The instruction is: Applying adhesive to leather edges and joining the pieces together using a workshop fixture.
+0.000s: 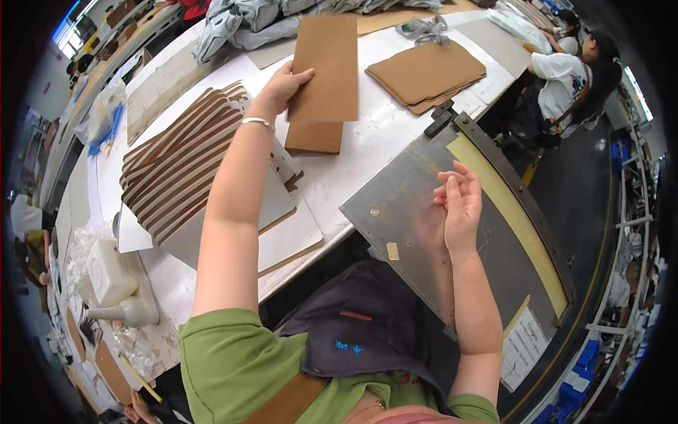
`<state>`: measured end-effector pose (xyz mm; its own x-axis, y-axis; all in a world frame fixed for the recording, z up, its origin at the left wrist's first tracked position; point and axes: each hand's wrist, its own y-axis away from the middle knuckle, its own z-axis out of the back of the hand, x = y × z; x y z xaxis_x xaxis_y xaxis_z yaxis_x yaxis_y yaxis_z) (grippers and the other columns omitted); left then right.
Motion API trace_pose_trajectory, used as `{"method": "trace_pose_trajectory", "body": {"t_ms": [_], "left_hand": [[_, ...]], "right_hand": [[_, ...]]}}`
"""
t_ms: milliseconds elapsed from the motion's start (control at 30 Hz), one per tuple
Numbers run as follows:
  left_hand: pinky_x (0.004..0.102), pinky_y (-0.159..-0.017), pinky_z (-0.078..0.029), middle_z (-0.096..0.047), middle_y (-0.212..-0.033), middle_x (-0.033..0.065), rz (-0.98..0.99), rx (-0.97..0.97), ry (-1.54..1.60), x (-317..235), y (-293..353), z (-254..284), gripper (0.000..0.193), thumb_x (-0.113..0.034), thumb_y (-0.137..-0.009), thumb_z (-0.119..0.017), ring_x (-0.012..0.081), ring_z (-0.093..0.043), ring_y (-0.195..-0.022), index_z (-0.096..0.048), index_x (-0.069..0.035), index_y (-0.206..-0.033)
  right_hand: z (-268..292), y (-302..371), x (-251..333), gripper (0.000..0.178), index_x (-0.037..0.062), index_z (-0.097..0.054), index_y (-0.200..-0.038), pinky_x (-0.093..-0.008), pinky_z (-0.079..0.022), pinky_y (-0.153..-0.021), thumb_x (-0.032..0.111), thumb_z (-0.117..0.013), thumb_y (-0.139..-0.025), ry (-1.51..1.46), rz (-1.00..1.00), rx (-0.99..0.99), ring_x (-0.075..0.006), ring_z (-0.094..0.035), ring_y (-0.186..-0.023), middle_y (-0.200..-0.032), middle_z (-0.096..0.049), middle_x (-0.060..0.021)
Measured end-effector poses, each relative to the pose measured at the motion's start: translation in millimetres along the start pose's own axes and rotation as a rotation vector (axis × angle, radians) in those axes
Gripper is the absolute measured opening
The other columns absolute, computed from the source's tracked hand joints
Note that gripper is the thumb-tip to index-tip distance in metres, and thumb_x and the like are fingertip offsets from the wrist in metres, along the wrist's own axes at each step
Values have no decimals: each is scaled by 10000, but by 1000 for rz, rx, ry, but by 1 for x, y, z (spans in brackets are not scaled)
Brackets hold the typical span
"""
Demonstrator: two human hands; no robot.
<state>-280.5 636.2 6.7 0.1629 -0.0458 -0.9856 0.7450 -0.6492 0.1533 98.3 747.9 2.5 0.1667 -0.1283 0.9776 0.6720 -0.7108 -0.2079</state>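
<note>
Left hand [288,86]: gripping brown cardboard panel [325,67], twelve o'clock, partly covering narrower brown stack [314,138]. Right hand [460,201]: hovering empty, fingers loosely curled, three o'clock. Panel seemingly awaiting placement; one-o'clock sheet pile [427,71] probably remaining.

The brown panel [325,63] hides fingers of the left hand [279,90] (how many is unclear); the top edge crops grey cloth [258,34].

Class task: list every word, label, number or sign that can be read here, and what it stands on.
No text reads clearly.
Dark apron: blue marks, too small to read.
Green shirt: reddish marks, partly covered, unreadable.
White sheet on the grey metal board: rows of print, too small to read.
Brown panel in the left hand: no visible print.
</note>
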Motion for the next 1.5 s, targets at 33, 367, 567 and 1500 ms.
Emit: {"method": "trace_pose_trajectory", "body": {"t_ms": [33,367,567,1500], "left_hand": [[309,-847,-537,-666,-1138,108,64,-21,-146,4,-6,5,432,-182,-942,-646,170,-663,-969,-505,-63,-1333],[389,-993,-456,-654,-1210,194,221,-177,-1202,53,-21,13,587,-417,-902,-640,298,-601,-1164,-553,-11,-1318],[454,-1077,-385,-391,-1470,187,-568,-310,-1188,66,64,-35,579,-310,-867,-671,385,-426,-1303,-480,-123,-1380],[322,-1050,-359,-521,-1304,119,-734,-1140,-143,148,328,144,436,-357,-1060,-363,180,-475,-1196,-414,-20,-1332]], "right_hand": [[1,-3,1,314,34,-473,-1277,-210,-478,-736,110,-555,-984,-51,-87,-52,-68,-539,-812,-1037,-595,-50],[0,1,-5,200,10,-557,-1163,-194,-481,-724,69,-570,-972,-20,-30,66,-67,-554,-795,-973,-588,-24],[-4,10,0,127,31,-635,-1029,-246,-503,-687,3,-594,-913,354,117,127,-121,-600,-805,-930,-623,-54],[-213,50,-55,464,11,-574,-1189,-274,-549,-829,-40,-767,-770,-211,-117,546,-140,-655,-963,-1092,-681,-72]]}}
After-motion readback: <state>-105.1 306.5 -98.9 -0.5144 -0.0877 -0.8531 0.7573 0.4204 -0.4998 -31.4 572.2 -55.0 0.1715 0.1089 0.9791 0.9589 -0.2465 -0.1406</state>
